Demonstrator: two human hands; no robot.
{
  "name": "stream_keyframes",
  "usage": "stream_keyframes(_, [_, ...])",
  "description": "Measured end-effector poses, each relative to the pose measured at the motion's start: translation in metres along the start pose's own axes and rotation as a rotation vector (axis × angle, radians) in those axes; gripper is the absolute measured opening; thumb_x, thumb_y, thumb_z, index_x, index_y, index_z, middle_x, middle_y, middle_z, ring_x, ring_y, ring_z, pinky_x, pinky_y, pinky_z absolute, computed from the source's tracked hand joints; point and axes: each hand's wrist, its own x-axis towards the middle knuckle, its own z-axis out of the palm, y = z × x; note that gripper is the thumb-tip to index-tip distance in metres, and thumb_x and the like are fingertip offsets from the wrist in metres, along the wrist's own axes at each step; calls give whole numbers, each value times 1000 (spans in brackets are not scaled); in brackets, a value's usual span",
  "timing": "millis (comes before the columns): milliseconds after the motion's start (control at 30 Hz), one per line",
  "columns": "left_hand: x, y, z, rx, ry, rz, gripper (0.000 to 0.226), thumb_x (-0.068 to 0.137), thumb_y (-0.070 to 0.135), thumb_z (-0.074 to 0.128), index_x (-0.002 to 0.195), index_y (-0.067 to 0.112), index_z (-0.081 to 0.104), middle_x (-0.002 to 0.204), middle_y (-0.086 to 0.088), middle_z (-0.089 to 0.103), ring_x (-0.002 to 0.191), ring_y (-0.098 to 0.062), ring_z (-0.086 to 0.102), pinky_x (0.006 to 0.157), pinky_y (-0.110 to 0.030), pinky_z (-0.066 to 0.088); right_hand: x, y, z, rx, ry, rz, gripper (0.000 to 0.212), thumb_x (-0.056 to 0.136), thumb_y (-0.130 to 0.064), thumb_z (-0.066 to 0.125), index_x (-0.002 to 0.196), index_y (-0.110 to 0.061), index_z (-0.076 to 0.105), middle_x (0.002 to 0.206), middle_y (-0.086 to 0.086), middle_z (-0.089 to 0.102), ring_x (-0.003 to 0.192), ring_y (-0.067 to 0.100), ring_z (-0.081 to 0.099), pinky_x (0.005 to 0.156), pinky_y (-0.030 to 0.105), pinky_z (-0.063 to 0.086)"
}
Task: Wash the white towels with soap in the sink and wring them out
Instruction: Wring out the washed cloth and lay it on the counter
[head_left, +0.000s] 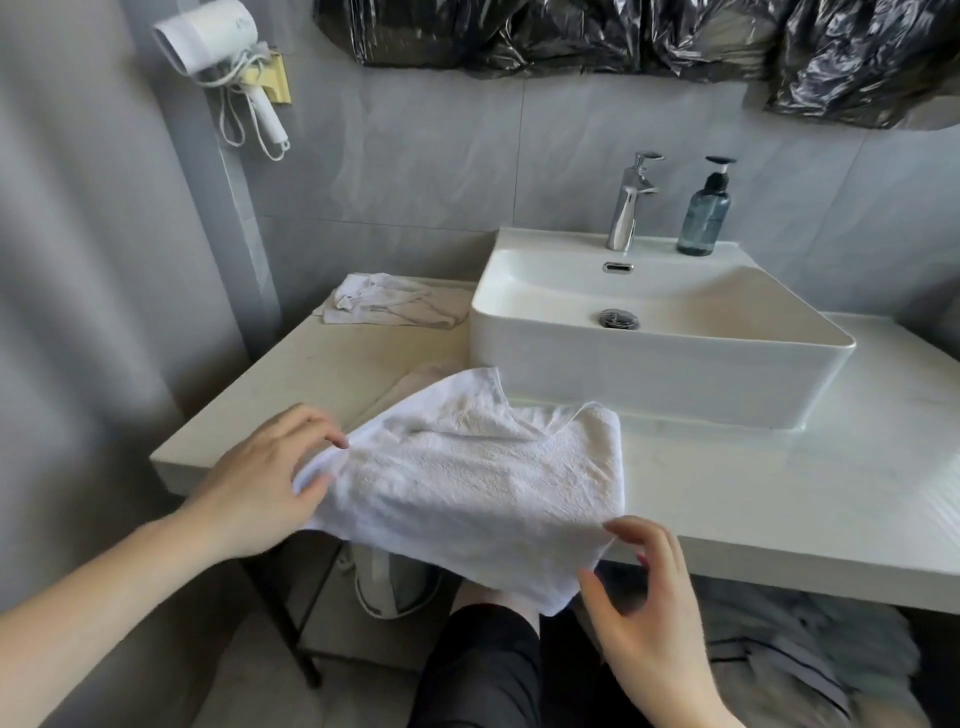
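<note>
Fingers (332, 441) of both hands pinching white towel (467, 473) edges, over counter (753, 493)

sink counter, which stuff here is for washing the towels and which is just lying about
For the job:
held white towel, gripped by left hand and right hand
second towel
sink
faucet
soap bottle

Just lying about:
hair dryer
black plastic bags
shoe

A bathroom: a white basin (660, 332) with chrome tap (631, 208) and soap bottle (705, 218) sits on the pale desk (779, 483) against grey tiled walls (415, 171); a hairdryer (218, 47) hangs far left.
</note>
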Motion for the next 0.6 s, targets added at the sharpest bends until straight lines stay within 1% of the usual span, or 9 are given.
stream_keyframes(67, [-18, 2, 5, 2, -69, 147, 52, 85, 23, 71, 131, 42, 57, 139, 29, 43, 126, 3, 43, 102, -23, 40, -22, 11, 6, 184, 79, 352, 62, 74, -7, 90, 116, -31, 52, 123, -8, 59, 109, 3, 59, 95, 29, 50])
stream_keyframes(133, [-26, -6, 13, 99, -185, 185, 80, 77, 32, 70, 151, 44, 41, 156, 29, 29, 142, 3, 28, 115, -26, 28, -28, 16, 13, 311, -28, 645, 69, 74, -18, 92, 126, -26, 48, 127, -4, 59, 113, 11, 61, 98, 36, 50])
stream_keyframes(200, [-26, -20, 21, 216, -252, 167, 104, 74, 36, 73, 163, 44, 19, 166, 26, 16, 151, -1, 19, 121, -30, 23, -25, 12, 17, 368, -187, 724, 62, 79, -31, 89, 128, -25, 53, 125, -9, 65, 116, 11, 65, 103, 35, 51])
stream_keyframes(267, [-24, -32, 29, 271, -250, 151, 113, 74, 29, 81, 165, 42, 15, 168, 19, 21, 151, -9, 28, 119, -33, 30, -13, 3, 18, 376, -325, 688, 33, 89, -31, 80, 117, -18, 70, 109, -8, 77, 105, 10, 71, 95, 30, 53])
stream_keyframes(333, [-22, -36, 31, 285, -202, 174, 110, 72, 12, 84, 163, 40, 27, 163, 16, 36, 142, -13, 44, 111, -34, 41, -4, -9, 14, 387, -382, 639, 17, 97, -25, 71, 107, -13, 78, 102, 0, 80, 102, 19, 74, 97, 41, 56])
stream_keyframes(367, [-20, -37, 29, 275, -162, 187, 106, 70, 3, 82, 159, 40, 37, 157, 17, 45, 135, -14, 49, 106, -34, 44, -1, -16, 9, 428, -397, 628, 18, 99, -22, 66, 105, -11, 79, 104, 6, 79, 103, 24, 75, 101, 48, 55])
stream_keyframes(433, [-16, -38, 21, 243, -60, 202, 96, 63, -9, 75, 144, 39, 58, 141, 19, 61, 126, -16, 57, 101, -37, 48, 3, -36, -9, 534, -399, 630, 21, 102, -18, 59, 106, -9, 78, 109, 13, 78, 103, 32, 75, 101, 52, 55])
stream_keyframes(533, [-3, -20, -7, 144, 20, 183, 70, 65, -5, 60, 121, 35, 70, 122, 18, 69, 117, -17, 61, 100, -38, 47, 18, -63, -40, 675, -349, 624, 23, 104, -19, 56, 113, -9, 75, 107, 13, 78, 97, 31, 76, 91, 47, 57])
stream_keyframes(600, [9, 3, -33, -18, 0, 133, 47, 76, 4, 54, 109, 35, 65, 108, 23, 69, 102, -12, 62, 89, -35, 50, 39, -73, -54, 820, -308, 659, 23, 103, -21, 59, 112, -6, 73, 101, 13, 78, 82, 25, 76, 72, 34, 61])
